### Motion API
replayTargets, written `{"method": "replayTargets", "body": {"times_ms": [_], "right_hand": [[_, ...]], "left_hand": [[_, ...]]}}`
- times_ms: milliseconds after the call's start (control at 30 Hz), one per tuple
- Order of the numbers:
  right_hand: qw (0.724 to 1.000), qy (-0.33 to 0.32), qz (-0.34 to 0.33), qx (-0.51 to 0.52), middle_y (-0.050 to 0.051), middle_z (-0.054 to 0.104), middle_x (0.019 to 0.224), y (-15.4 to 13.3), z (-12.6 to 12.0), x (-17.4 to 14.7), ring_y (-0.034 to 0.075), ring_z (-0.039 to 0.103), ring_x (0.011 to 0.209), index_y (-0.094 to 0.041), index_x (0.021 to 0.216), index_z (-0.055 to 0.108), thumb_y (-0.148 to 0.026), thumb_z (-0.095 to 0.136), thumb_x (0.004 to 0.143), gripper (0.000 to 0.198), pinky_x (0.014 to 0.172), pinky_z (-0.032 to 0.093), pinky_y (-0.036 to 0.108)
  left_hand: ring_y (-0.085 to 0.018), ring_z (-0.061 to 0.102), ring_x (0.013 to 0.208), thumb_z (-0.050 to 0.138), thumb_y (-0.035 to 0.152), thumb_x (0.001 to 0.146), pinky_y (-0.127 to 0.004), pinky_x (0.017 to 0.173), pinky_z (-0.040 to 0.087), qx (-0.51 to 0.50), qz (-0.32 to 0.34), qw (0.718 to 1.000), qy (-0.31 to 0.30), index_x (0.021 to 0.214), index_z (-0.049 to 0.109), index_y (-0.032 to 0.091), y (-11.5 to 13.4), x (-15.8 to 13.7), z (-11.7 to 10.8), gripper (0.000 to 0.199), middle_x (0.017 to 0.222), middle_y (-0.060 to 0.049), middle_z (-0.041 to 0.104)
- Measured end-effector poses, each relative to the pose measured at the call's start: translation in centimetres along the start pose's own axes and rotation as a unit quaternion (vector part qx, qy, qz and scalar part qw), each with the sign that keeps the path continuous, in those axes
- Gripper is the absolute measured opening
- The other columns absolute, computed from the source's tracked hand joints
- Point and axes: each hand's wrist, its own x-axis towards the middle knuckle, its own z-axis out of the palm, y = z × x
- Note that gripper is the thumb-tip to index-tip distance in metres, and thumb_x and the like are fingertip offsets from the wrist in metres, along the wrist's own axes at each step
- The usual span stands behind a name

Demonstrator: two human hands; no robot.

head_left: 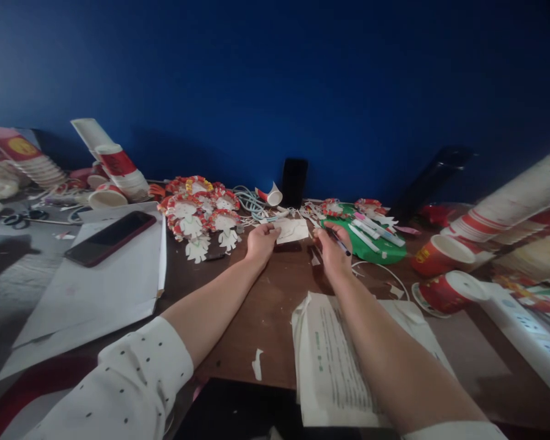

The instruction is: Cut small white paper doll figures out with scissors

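My left hand (pixel 262 241) pinches a small off-white piece of paper (pixel 292 231) by its left edge, just above the brown table. Faint lines show on the paper. To its right, my right hand (pixel 334 252) is closed round a slim pen (pixel 343 245), with one dark end sticking out past the fingers. The fingertips of that hand are near the paper, apart from its right edge. Left of my hands lies a heap of red-and-white paper cut-out figures (pixel 201 211). On the right, several markers (pixel 369 232) rest on a green round sheet (pixel 380 252).
A phone (pixel 112 237) lies on white sheets (pixel 119 287) at left; another dark phone (pixel 294 182) leans against the blue wall. Stacked paper cups (pixel 119 168) stand left, and red cups (pixel 449 290) right. A printed paper bag (pixel 330 360) lies beneath my right forearm. Scissors (pixel 25 215) lie far left.
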Motion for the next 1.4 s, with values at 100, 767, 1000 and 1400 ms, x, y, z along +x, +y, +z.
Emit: {"method": "replayTargets", "body": {"times_ms": [100,767,1000,1400], "right_hand": [[0.999,-0.043,0.014,-0.016,0.000,0.070,0.084,-0.3,-0.2,-0.4,0.019,0.066,0.077,-0.022,0.103,0.064,-0.045,0.082,0.063,0.049,0.071,0.057,0.035],[0.993,0.039,0.007,0.109,-0.003,0.065,0.084,-0.9,1.2,-0.9,0.015,0.065,0.071,-0.024,0.101,0.056,-0.032,0.078,0.063,0.045,0.079,0.059,0.036],[0.975,-0.161,-0.135,-0.069,0.005,0.072,0.099,-0.9,1.5,-3.2,0.021,0.070,0.091,-0.023,0.112,0.061,-0.033,0.068,0.080,0.034,0.087,0.056,0.036],[0.750,-0.138,-0.072,-0.643,0.015,0.072,0.122,-6.9,-3.1,0.5,0.034,0.068,0.108,-0.021,0.154,0.045,-0.023,0.049,0.093,0.061,0.089,0.052,0.046]], "left_hand": [[-0.009,0.051,0.056,0.074,0.027,0.073,-0.023,0.060,0.042,0.024,0.013,1.000,-0.013,0.085,0.072,0.014,0.2,-0.4,0.0,0.018,0.062,0.004,0.061],[-0.025,0.064,0.112,0.075,0.040,0.080,-0.035,0.103,0.047,0.174,0.169,0.969,0.037,0.101,0.076,0.014,3.0,-2.5,-0.3,0.034,0.111,-0.014,0.073],[-0.021,0.070,0.082,0.086,0.047,0.065,-0.031,0.078,0.055,-0.028,-0.025,0.996,-0.076,0.091,0.074,0.010,2.4,-3.3,0.6,0.047,0.086,-0.011,0.076],[-0.019,0.069,0.075,0.077,0.030,0.072,-0.025,0.065,0.052,0.077,0.024,0.997,-0.011,0.095,0.075,0.014,1.0,-1.7,0.3,0.027,0.091,-0.009,0.079]]}}
